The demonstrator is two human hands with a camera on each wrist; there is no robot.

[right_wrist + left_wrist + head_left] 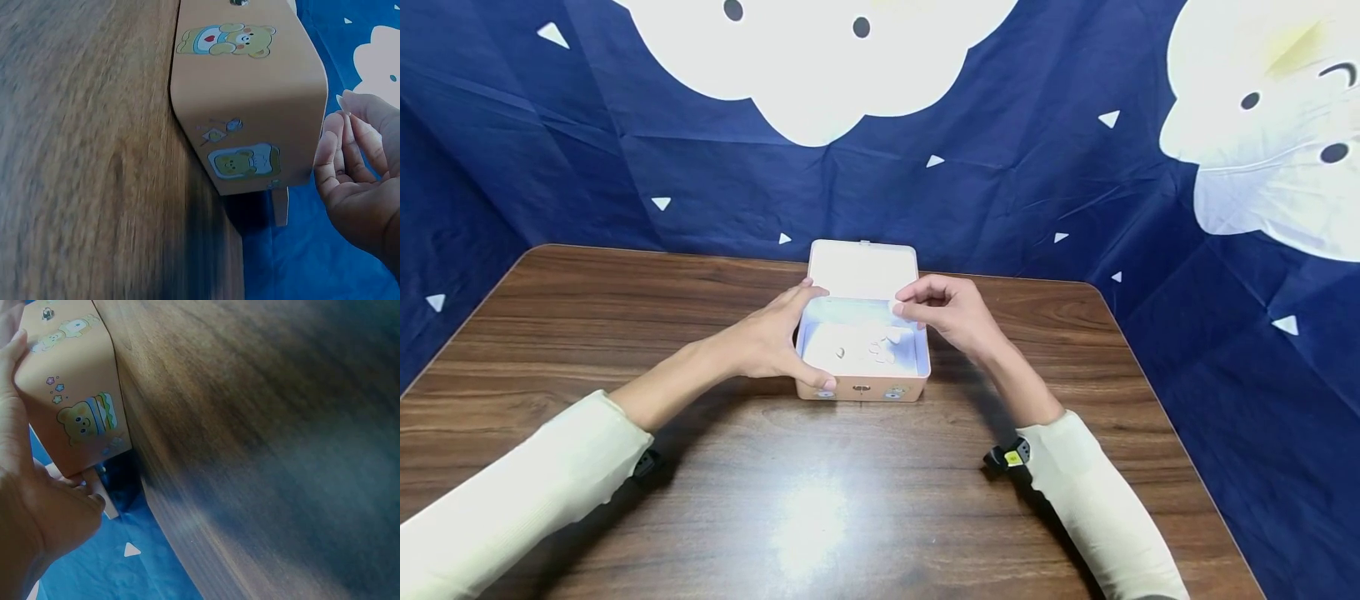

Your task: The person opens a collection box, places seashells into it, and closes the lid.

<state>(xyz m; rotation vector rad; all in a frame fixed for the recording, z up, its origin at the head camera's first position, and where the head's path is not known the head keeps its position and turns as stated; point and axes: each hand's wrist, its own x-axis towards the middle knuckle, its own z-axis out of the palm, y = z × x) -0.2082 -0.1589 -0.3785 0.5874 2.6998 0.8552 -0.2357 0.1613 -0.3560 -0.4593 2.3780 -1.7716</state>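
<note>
A peach tin box (876, 392) with bear pictures stands on the table, its hinged lid (862, 268) raised at the back. My left hand (767, 340) grips the box's left side, thumb on the front wall and fingers at the rear corner; the left wrist view shows the box's end wall (69, 381) beside this hand. Over the box's right rim, my right hand (957, 315) pinches a small white piece (896, 307) between thumb and fingertips. Its kind is too small to tell. Inside lie several small pale pieces (880, 350), hard to make out against the white bottom.
The brown wooden table (715, 500) has rounded far corners and a bright glare spot near the front. A dark blue curtain (730, 183) with white clouds and triangles hangs behind and at the sides. Black wrist devices (1011, 456) sit at both cuffs.
</note>
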